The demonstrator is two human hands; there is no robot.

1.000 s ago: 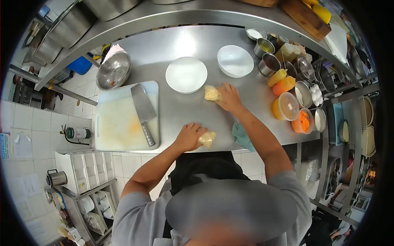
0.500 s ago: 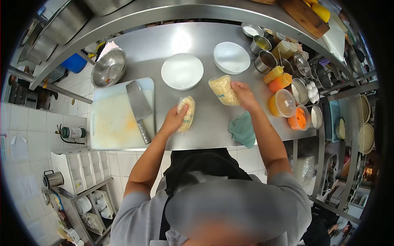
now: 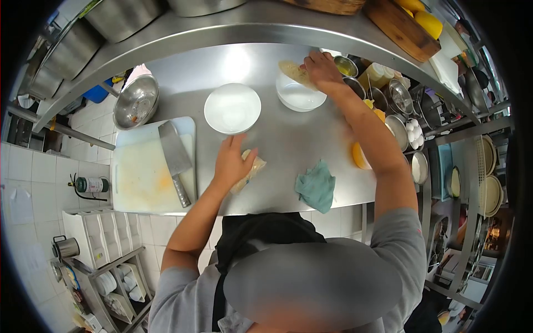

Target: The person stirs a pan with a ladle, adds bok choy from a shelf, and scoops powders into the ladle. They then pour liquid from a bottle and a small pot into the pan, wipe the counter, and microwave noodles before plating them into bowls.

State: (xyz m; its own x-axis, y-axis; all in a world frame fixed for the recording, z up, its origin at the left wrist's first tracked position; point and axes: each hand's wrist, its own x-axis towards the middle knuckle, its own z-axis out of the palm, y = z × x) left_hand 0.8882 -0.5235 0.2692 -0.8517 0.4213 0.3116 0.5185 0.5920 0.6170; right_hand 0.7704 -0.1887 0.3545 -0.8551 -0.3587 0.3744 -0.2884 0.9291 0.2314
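My left hand (image 3: pixel 230 164) is by the table's front half, fingers stretched towards the left white bowl (image 3: pixel 232 109) and thumb apart. Partly under it lies a clear plastic bag (image 3: pixel 254 167) of pale yellow, noodle-like strands. My right hand (image 3: pixel 323 71) grips a second such bag (image 3: pixel 294 74) over the far part of the right white bowl (image 3: pixel 302 99). That bag hides some of the bowl's rim. Both bowls stand upright; the left one looks bare inside.
A cleaver (image 3: pixel 175 155) lies on the white cutting board (image 3: pixel 133 166) at left, near a steel mixing bowl (image 3: pixel 136 102). A green cloth (image 3: pixel 316 186) rests by the front edge. Sauce tubs and steel containers (image 3: pixel 402 94) crowd the right. An overhead steel shelf (image 3: pixel 244 25) spans the back.
My right hand has carried its bag up and away, over the right bowl. The left hand has loosened from its bag, which now lies on the table, and its fingers have straightened.
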